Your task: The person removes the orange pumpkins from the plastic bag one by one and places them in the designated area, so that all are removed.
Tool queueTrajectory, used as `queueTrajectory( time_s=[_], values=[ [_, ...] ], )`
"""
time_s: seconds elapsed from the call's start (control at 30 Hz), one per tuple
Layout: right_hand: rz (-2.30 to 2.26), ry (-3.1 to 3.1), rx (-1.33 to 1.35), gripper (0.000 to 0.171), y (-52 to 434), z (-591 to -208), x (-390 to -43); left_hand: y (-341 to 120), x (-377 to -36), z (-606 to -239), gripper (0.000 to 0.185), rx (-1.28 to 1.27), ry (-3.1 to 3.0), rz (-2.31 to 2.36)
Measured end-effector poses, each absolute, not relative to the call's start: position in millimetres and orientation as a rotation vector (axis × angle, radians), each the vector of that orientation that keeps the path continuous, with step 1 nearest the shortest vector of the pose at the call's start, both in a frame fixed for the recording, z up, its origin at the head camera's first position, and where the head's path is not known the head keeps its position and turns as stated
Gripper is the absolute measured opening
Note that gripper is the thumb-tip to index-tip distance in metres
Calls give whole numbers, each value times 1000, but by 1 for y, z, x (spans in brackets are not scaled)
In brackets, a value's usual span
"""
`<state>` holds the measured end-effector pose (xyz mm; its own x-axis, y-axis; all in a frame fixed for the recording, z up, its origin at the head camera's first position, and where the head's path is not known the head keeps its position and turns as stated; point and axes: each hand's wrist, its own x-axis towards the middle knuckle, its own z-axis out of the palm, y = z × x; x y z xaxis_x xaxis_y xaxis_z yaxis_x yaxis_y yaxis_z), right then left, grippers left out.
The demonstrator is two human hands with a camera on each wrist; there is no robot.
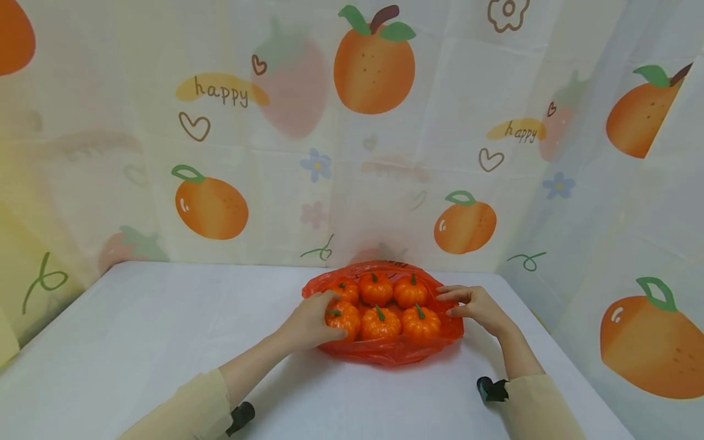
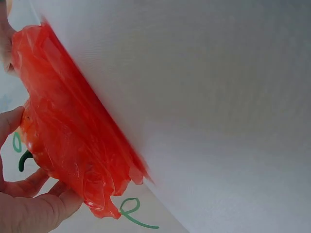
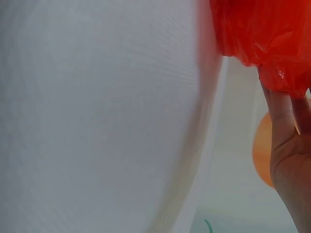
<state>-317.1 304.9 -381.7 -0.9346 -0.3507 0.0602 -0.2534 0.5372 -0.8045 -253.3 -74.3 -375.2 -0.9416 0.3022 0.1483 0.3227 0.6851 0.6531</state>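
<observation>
Left hand (image 1: 310, 322): fingers and thumb bent round the front-left pumpkin (image 1: 349, 319), grasping it.
Front-left pumpkin: inside the red bag (image 1: 385, 353), at its left end.
Red bag: gaping on the white worktop (image 1: 165, 330).
Other pumpkins (image 1: 379, 325): inside, in two rows.
Right hand (image 1: 481, 307): grasping nothing, fingers extended, touching the bag's right edge.

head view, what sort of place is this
Probably a small staged indoor booth: a white-topped table with a fruit-print backdrop hung behind and along the sides, and a red bag of pumpkins on the table.
</observation>
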Motion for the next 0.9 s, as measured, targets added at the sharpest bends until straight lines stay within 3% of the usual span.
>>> queueTrajectory(
  time_s=[0.9],
  values=[
    [-1368,2658,-508,36,303,-380,-315,-117,-247,-339,68,-470,-2692,-1236]
  ],
)
